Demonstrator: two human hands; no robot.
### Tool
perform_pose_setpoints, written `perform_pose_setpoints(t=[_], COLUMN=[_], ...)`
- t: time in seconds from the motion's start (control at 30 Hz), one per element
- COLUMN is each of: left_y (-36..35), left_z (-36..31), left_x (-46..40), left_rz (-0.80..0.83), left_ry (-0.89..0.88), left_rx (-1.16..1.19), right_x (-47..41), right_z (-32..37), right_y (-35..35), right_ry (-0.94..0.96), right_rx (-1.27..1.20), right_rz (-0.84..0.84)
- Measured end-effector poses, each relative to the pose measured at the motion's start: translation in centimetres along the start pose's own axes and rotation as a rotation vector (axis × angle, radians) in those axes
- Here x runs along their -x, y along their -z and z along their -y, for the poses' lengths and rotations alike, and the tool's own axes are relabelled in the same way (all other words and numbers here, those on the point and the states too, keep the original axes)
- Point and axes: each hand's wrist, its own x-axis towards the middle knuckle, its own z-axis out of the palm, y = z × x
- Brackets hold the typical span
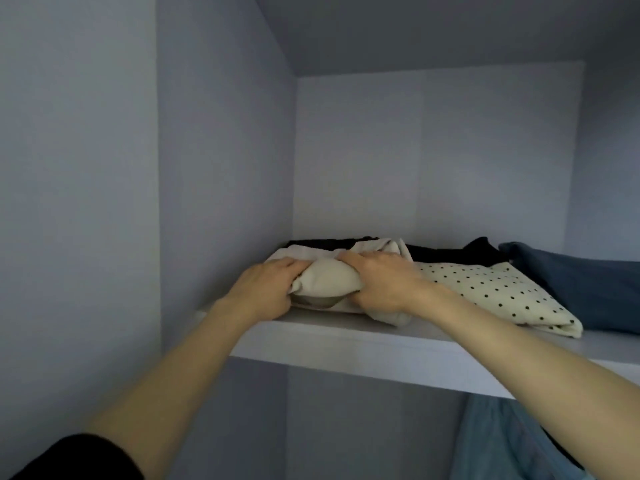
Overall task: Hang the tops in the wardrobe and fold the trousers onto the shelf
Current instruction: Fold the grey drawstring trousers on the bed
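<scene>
Up on the white wardrobe shelf (398,344), left hand (265,289) and right hand (382,284) grip folded cream fabric trousers (325,278), fingers curled round them, beside a polka-dot cream garment (491,292).

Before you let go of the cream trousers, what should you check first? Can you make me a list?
1. Cream trousers lie fully on the shelf: ok.
2. Left hand and right hand both grip them: ok.
3. Fold is neat: not ok, the front end is bunched up between the hands.
4. Polka-dot garment beside them is undisturbed: ok.
5. Room behind the bundle: cannot tell, dark clothes lie at the back.
</scene>
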Motion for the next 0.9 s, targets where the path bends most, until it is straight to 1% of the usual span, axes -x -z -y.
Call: perform_pose_setpoints(t=[0.07, 0.13, 0.27, 0.37, 0.43, 0.5, 0.57, 0.63, 0.73, 0.8, 0.83, 0.9], left_y=[0.3, 0.4, 0.5, -0.1, -0.9, -1.9, -2.5, -2.8, -2.4, -1.9, -1.5, -0.9], left_z=[-0.4, -0.8, -1.6, -1.2, -0.6, 0.0, 0.4, 0.4, -0.5, -1.5, -2.2, -3.6], left_x=[0.9, 1.7, 2.5, 2.2, 1.9, 1.3, 0.6, -0.1, 1.1, 2.9, 4.4, 7.4], left_rz=[0.099, 0.153, 0.292, 0.299, 0.273, 0.266, 0.259, 0.251, 0.236, 0.188, 0.139, -0.010], left_ry=[-0.032, -0.047, 0.033, 0.090, 0.132, 0.182, 0.234, 0.271, 0.297, 0.296, 0.306, 0.310], left_rx=[0.060, 0.080, 0.111, 0.113, 0.057, -0.023, -0.069, -0.068, -0.030, 0.010, 0.042, 0.167], right_x=[0.9, 1.4, 1.0, 0.0, -1.0, -2.0, -2.8, -2.6, -0.9, 0.9, 2.2, 5.0], right_z=[-0.3, -0.5, -0.8, -0.8, -0.5, -0.2, 0.0, 0.2, 0.5, 0.8, 1.1, 2.2], right_y=[0.0, -0.3, -0.8, -1.1, -1.7, -3.0, -4.1, -4.7, -4.3, -3.3, -2.8, -2.3], right_ry=[0.048, 0.064, -0.027, -0.058, -0.108, -0.140, -0.127, -0.087, -0.056, -0.052, -0.030, 0.016], right_rx=[-0.115, -0.211, -0.507, -0.669, -0.728, -0.696, -0.590, -0.445, -0.265, -0.292, -0.326, -0.399], right_rz=[0.164, 0.277, 0.443, 0.507, 0.495, 0.422, 0.300, 0.198, 0.181, 0.180, 0.149, 0.004])
